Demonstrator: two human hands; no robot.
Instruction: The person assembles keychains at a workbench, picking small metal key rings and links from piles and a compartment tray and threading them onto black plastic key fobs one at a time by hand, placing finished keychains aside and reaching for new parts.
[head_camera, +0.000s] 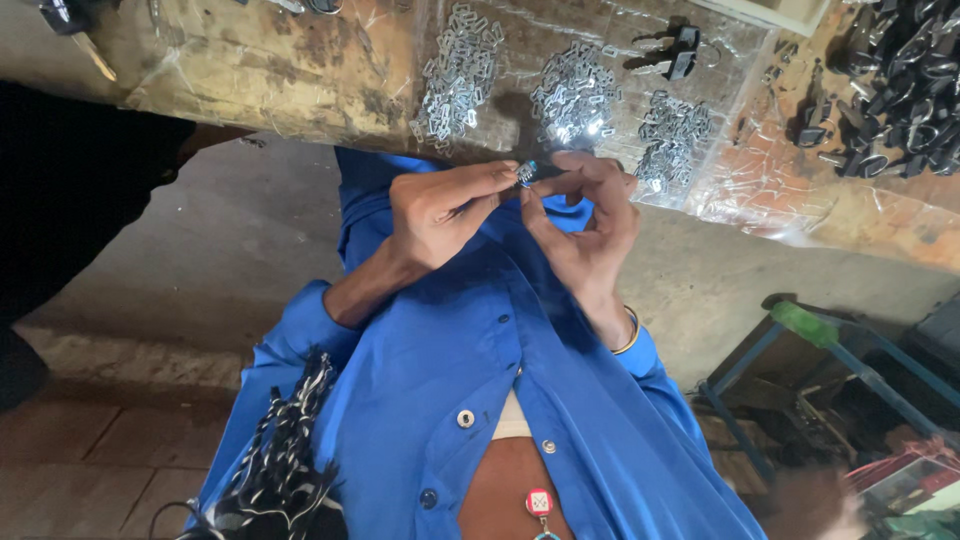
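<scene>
While my left hand (440, 215) and right hand (585, 225) pinch one small silver metal clip (527, 173) closed for steadiness, shiny clip piles (575, 95) lie at twelve o'clock on the worktop (270, 70).

Workbench (300, 80): a worn brown top covered by a clear plastic sheet (740, 190). Lying directly on the sheet are three heaps of small silver metal pieces: one at left (458, 75), one in the middle (575, 95), one at right (672, 135). A black clip-like part (672, 52) lies just beyond the middle and right heaps. A large pile of dark metal parts (905, 85) occupies the far right end, well apart from the silver heaps.
</scene>
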